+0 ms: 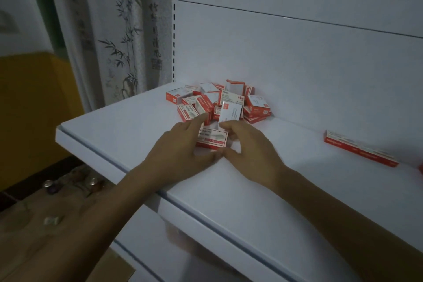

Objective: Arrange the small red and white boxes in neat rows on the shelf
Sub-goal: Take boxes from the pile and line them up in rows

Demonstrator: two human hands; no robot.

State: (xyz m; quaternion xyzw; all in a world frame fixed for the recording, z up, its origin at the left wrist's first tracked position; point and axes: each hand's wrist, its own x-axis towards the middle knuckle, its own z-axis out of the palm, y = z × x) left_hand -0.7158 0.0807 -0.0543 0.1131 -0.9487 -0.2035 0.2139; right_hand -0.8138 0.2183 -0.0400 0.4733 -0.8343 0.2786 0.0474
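**2 hands at a heap of red and white boxes on a white shelf**

At far left we see a yellow wall (29,98) and a curtain (119,30) printed with bamboo. Beside them begins the white shelf (137,126), whose back panel (297,52) rises behind it. The heap of small red and white boxes (199,101) lies unsorted against that panel, near the shelf's left end.

Just in front of the heap we find the left hand (180,146), its index finger straight and touching a box at the heap's near edge. The hand covers the left end of 1 flat box (214,138) lying on the shelf. We cannot tell whether it grips this box or only rests on it.

To its right, thumb against thumb, is the right hand (247,142). Its fingers are curled, and the fingertips hold the lower edge of 1 upright box (230,113), white face toward us.

Well apart at far right, a row of boxes (359,147) lies end to end.
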